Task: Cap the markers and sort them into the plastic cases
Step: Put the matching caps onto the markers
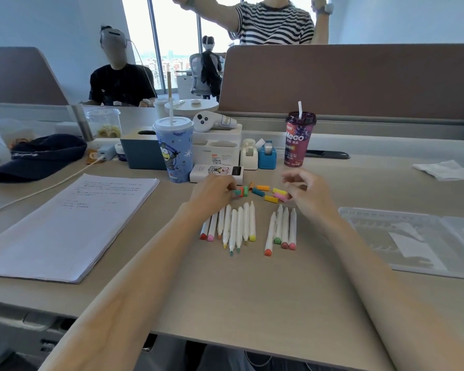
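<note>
Pinching teal cap [236,193] in left hand [212,194] grip; markers [233,226] just beside.

Two slim forearms, bare along their whole visible length, end in the left hand [212,193] and right hand [311,194] with slender fingers [292,178], while dark grey fabric [225,357] covers the lap below the desk [252,303] edge.

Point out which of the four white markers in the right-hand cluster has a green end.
The white marker with the green end, second from the left in that cluster of four. The other three markers end in orange, red and pink.
</note>
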The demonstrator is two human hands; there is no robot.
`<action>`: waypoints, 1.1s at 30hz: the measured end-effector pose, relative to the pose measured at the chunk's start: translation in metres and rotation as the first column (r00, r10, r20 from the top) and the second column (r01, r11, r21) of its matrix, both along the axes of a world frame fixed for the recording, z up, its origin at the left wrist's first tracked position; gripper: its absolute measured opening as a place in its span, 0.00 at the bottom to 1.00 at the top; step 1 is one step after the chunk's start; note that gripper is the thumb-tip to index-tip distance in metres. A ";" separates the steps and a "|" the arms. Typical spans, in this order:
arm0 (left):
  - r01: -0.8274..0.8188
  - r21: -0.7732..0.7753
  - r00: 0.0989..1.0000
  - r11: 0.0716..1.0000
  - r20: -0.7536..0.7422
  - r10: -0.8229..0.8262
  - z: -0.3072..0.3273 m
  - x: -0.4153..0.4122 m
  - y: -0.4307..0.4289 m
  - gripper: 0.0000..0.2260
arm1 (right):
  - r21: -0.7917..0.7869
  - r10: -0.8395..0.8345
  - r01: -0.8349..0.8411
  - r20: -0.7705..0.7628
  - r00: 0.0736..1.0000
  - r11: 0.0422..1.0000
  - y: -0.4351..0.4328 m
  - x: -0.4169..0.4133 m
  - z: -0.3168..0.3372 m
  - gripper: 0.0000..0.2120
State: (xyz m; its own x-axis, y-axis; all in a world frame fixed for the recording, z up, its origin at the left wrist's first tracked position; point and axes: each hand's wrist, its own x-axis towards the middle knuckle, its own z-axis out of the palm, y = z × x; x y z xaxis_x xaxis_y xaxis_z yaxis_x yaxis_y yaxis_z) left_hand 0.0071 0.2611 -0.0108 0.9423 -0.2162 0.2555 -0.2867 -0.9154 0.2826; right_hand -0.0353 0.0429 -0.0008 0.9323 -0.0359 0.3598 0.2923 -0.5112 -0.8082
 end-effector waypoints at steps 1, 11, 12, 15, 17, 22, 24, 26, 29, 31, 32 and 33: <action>0.007 -0.057 1.000 0.998 0.020 -0.006 -0.001 -0.004 0.002 0.07 | -0.029 0.005 -0.006 -0.010 1.000 1.000 0.001 0.000 0.000 0.11; 0.096 -0.380 0.993 0.920 -0.024 -0.113 -0.018 -0.039 0.023 0.13 | -0.475 0.221 -0.259 -0.135 0.966 0.841 0.022 -0.008 -0.008 0.10; 0.095 -0.384 0.993 0.918 -0.027 -0.115 -0.018 -0.040 0.025 0.13 | -0.499 0.228 -0.264 -0.134 0.964 0.825 0.022 -0.009 -0.008 0.09; 0.109 -0.368 0.991 0.924 -0.031 -0.129 -0.017 -0.039 0.028 0.11 | -0.528 0.200 -0.236 -0.124 0.972 0.816 0.019 -0.007 -0.009 0.09; 0.112 -0.353 0.990 0.929 -0.042 -0.135 -0.018 -0.039 0.028 0.10 | -0.551 0.158 -0.192 -0.108 0.981 0.812 0.014 -0.004 -0.010 0.11; 0.124 -0.373 0.987 0.919 -0.047 -0.152 -0.016 -0.041 0.023 0.10 | -0.583 0.047 -0.113 -0.126 0.991 0.804 -0.008 0.004 -0.008 0.11; 0.142 -0.359 0.986 0.922 -0.033 -0.165 -0.016 -0.042 0.022 0.10 | -0.587 0.041 -0.131 -0.165 0.985 0.799 -0.015 0.005 -0.005 0.09; 0.155 -0.362 0.984 0.919 -0.023 -0.175 -0.017 -0.042 0.021 0.10 | -0.597 0.050 -0.191 -0.244 0.968 0.779 -0.019 0.005 0.000 0.08; 0.180 -0.354 0.980 0.918 -0.012 -0.197 -0.020 -0.042 0.019 0.09 | -0.582 0.071 -0.286 -0.365 0.928 0.761 -0.022 0.002 0.007 0.06; 0.199 -0.344 0.977 0.918 -0.007 -0.214 -0.022 -0.041 0.019 0.09 | -0.542 0.089 -0.328 -0.420 0.903 0.773 -0.024 0.000 0.009 0.07; 0.205 -0.332 0.976 0.921 -0.004 -0.219 -0.024 -0.041 0.019 0.09 | -0.522 0.096 -0.339 -0.437 0.894 0.782 -0.023 0.000 0.010 0.07; 0.209 -0.311 0.976 0.927 -0.001 -0.220 -0.025 -0.041 0.019 0.09 | -0.506 0.101 -0.346 -0.449 0.888 0.790 -0.023 -0.001 0.010 0.07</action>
